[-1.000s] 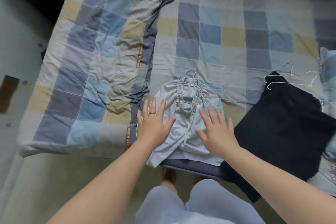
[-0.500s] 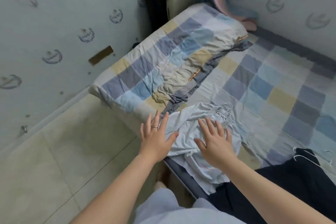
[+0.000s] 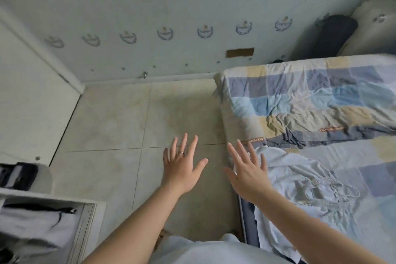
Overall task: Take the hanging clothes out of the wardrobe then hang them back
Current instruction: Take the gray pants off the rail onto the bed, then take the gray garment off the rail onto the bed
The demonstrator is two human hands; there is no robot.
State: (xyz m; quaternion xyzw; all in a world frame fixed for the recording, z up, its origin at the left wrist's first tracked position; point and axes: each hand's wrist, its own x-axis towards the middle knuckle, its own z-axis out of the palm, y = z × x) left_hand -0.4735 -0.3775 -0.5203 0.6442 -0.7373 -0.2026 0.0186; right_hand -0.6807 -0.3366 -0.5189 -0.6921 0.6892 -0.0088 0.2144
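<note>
Left hand (image 3: 182,167): just below frame centre, above the floor tiles (image 3: 115,122). Palm down, fingers straight and spread wide, holding nothing. A ring (image 3: 181,152) sits on one finger.

Right hand (image 3: 249,170): at 3 o'clock of the left hand, a gap between them. Fingers also straight and fanned apart, holding nothing. It is over the near edge of the bed (image 3: 377,169), at the left margin of the pale blue garment (image 3: 300,191). Contact with the cloth cannot be determined.

Pale blue garment: lies crumpled on the bed at 4 o'clock of the frame, one edge hanging over the bed's side towards the floor. This area is motion-blurred and fine detail is unreadable.

Checked quilt (image 3: 310,103): bunched on the bed at 2 o'clock, beyond the garment.

White cabinet (image 3: 85,221): at 8 o'clock, with pale grey cloth (image 3: 32,227) inside it and a dark item (image 3: 18,174) on top.

Wall (image 3: 150,6): from 10 to 1 o'clock, papered with anchor motifs. A brown patch (image 3: 240,52) shows low on it.
</note>
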